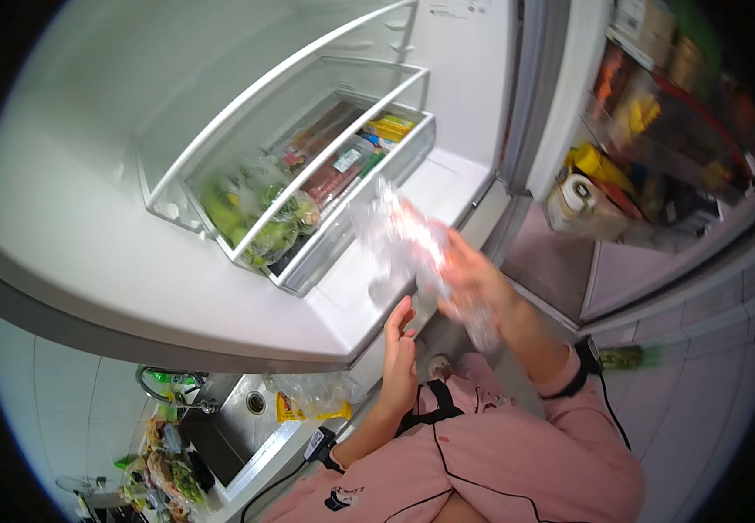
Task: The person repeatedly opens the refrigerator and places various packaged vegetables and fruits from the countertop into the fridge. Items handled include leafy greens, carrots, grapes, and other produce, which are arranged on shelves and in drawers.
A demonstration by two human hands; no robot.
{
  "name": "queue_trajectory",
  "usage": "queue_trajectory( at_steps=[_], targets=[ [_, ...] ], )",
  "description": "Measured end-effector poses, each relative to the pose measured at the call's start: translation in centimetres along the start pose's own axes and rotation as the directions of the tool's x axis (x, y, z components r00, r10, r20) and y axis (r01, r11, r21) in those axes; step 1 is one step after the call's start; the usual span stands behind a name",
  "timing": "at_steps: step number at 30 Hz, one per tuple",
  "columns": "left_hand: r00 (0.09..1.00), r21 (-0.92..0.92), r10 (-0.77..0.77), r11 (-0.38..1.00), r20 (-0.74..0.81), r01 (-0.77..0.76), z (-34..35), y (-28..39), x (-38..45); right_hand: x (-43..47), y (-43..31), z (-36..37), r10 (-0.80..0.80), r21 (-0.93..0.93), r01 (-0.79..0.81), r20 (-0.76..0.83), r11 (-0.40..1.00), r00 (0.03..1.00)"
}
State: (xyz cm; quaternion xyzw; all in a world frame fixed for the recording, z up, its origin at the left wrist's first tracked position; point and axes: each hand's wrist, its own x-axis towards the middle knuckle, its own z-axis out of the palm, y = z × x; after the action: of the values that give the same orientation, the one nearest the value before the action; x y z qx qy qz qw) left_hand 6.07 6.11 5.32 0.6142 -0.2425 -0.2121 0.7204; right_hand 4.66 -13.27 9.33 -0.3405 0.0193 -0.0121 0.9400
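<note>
My right hand grips a clear plastic bag, blurred and bright with glare. Something pinkish-orange shows through the plastic, but I cannot tell what it is. My left hand is raised below the bag, empty, with its fingers slightly bent and not touching it. Before both hands, inside the open refrigerator, is a clear drawer. It holds bagged green produce, a packed tray of red meat and yellow packets.
A white-edged shelf spans above the drawer. To the right, the open door carries packed bins and a white roll. A steel sink and a counter with several bagged foods lie at lower left, with yellow packaging beside the sink.
</note>
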Motion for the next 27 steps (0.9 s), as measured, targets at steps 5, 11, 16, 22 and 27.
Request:
queue_trajectory(
  at_steps=[5, 11, 16, 22, 27],
  targets=[
    [0.995, -0.04, 0.073, 0.996, -0.066, -0.076, 1.0, 1.0, 0.5, 16.0, -3.5, -1.1, -0.122, -0.478, 0.119, 0.025, 0.87, 0.992],
    [0.957, 0.004, 0.092, 0.996, -0.275, -0.094, 3.1, 1.8, -0.5, 28.5, -1.1, 2.3, -0.344, -0.971, 0.216, 0.167, 0.107, 0.924],
    [0.891, 0.02, 0.133, 0.99, -0.434, -0.137, 5.3, 1.2, -0.5, 33.2, 0.3, 5.7, -0.074, -0.97, 0.231, 0.237, -0.075, 0.969],
    [0.82, 0.033, 0.103, 0.994, -0.562, -0.102, 7.6, 0.7, -0.2, 35.9, 4.4, 7.8, -0.008, -0.972, 0.231, 0.231, -0.042, 0.973],
    [0.796, 0.002, 0.068, 0.997, -0.601, -0.083, 9.4, 0.4, 1.2, 39.5, 6.4, 7.8, 0.0, -0.981, 0.194, 0.194, 0.023, 0.981]
  ],
)
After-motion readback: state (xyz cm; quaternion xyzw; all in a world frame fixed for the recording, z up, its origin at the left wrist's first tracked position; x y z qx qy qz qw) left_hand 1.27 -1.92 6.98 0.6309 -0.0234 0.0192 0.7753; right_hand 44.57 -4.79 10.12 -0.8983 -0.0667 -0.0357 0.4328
